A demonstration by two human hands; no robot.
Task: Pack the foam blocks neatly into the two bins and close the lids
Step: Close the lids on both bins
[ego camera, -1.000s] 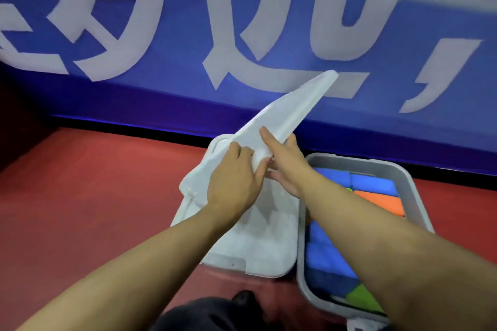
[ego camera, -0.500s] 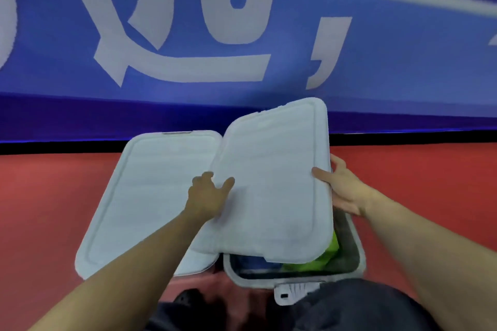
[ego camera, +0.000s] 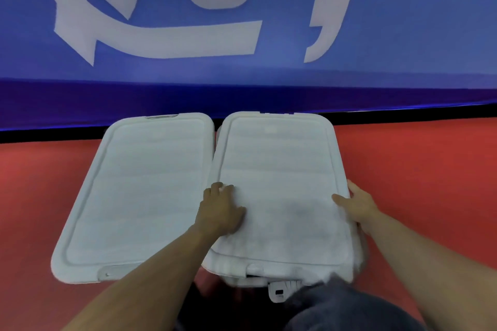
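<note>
Two bins stand side by side on the red floor, each covered by a white lid. The left lid lies flat over its bin. The right lid lies over the right bin, whose grey rim and front latch show at the near edge. My left hand rests on the right lid's left edge, fingers bent over it. My right hand holds the lid's right edge, thumb on top. No foam blocks are visible; the lids hide them.
A blue banner with large white characters rises just behind the bins. Red floor spreads to both sides. My dark-clothed knee is at the bottom edge, close to the right bin's latch.
The right lid, lifted edge-up a second ago and tilted half a second ago, now lies flat on the right bin. The coloured blocks are covered. Both hands came down with it.
</note>
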